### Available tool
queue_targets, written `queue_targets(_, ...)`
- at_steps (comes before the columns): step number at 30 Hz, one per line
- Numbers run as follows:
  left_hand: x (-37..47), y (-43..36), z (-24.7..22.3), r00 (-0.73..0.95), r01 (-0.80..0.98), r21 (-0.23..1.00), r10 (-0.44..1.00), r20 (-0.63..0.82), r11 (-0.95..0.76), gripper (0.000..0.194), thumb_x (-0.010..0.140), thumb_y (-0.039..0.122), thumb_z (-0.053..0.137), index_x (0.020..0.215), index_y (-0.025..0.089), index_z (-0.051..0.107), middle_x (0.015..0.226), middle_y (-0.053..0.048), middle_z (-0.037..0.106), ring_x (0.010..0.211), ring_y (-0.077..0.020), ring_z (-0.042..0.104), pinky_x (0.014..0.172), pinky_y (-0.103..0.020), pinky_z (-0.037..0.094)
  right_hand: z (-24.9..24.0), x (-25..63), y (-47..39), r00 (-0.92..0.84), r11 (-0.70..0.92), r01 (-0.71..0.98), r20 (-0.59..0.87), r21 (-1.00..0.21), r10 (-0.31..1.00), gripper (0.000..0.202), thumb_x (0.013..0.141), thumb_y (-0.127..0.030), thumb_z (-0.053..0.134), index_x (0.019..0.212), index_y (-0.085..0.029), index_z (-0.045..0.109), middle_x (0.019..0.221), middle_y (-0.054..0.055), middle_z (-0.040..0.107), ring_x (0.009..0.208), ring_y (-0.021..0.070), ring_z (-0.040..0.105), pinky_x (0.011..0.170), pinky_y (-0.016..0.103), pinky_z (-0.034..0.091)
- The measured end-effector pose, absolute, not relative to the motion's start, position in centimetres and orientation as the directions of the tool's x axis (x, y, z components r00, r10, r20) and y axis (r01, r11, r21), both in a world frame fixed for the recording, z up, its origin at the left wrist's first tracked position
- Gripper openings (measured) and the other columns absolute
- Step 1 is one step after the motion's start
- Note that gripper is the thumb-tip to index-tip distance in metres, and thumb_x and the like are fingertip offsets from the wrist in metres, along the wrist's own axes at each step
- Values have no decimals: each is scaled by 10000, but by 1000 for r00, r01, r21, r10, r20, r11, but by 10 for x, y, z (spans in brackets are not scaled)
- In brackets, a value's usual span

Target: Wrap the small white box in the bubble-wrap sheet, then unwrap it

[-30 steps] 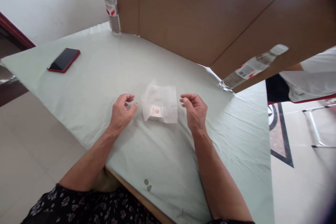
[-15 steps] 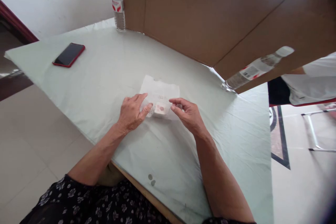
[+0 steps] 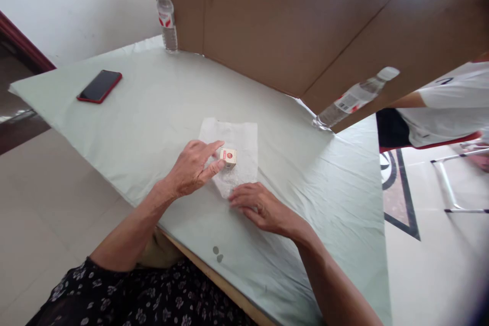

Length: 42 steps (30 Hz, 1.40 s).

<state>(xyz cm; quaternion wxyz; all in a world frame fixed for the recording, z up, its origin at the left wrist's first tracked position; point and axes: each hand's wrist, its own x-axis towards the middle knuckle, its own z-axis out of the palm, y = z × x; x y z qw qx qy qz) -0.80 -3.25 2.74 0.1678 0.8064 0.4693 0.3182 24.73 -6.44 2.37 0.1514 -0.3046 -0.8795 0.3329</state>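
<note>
A small cream box (image 3: pixel 229 156) with a red emblem on its top sits on a sheet of thin white wrapping paper (image 3: pixel 244 135) laid out on the table. My left hand (image 3: pixel 196 165) has its thumb and forefinger at the box's left side, gripping it. Below the box, my right hand (image 3: pixel 263 207) rests at the near edge of the paper. Its fingers are stretched out, tips touching the paper, and nothing shows in its grasp.
A phone in a red case (image 3: pixel 100 86) lies at the left of the cloth-covered table (image 3: pixel 153 107). One water bottle (image 3: pixel 167 23) stands against the cardboard panel (image 3: pixel 252 20); another bottle (image 3: pixel 351 100) leans at right. Beyond the panel is a person in a white shirt (image 3: pixel 454 107).
The paper that lay over the box is now opened out flat beneath it, and the box top is uncovered. My right hand has moved toward me, from the box's right side to the paper's near edge.
</note>
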Motion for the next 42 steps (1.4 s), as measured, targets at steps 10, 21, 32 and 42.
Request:
queue_targets(10, -25, -39, 9, 340, 843, 402, 934, 114, -356, 343, 838, 309, 643, 1167, 212, 666, 986, -95, 719, 943, -285, 673, 856, -387, 508, 26, 240, -42, -364, 339, 600, 130, -725, 922, 231, 922, -284, 566, 1095, -258, 717, 1125, 59, 758, 969, 212, 705, 785, 347, 564)
queue_targets(21, -11, -30, -13, 466, 762, 464, 880, 91, -451, 643, 775, 393, 735, 1341, 169, 529, 1458, -190, 531, 1404, -378, 439, 1160, -511, 333, 3, 257, 1, -221, 331, 685, 248, -649, 943, 468, 818, -359, 688, 1263, -219, 648, 1284, 124, 700, 1139, 283, 658, 1002, 485, 503)
queue_targets(32, -2, -37, -13, 410, 823, 401, 909, 69, -402, 696, 824, 393, 664, 1440, 168, 429, 1491, -192, 489, 1435, -377, 402, 1182, -533, 325, 2, 328, -31, 127, 173, 816, 463, -551, 877, 530, 830, -460, 683, 1298, -224, 607, 1374, 147, 622, 1280, 333, 571, 972, 558, 518)
queue_targets(42, -2, -25, 0, 416, 872, 286, 909, -7, -397, 760, 869, 444, 624, 1515, 134, 368, 1602, -202, 378, 1515, -359, 309, 1224, -518, 286, -14, 215, -4, -383, 450, 799, 240, -399, 892, 506, 940, -303, 566, 1420, -149, 525, 1511, 169, 530, 1384, 305, 503, 1148, 505, 415)
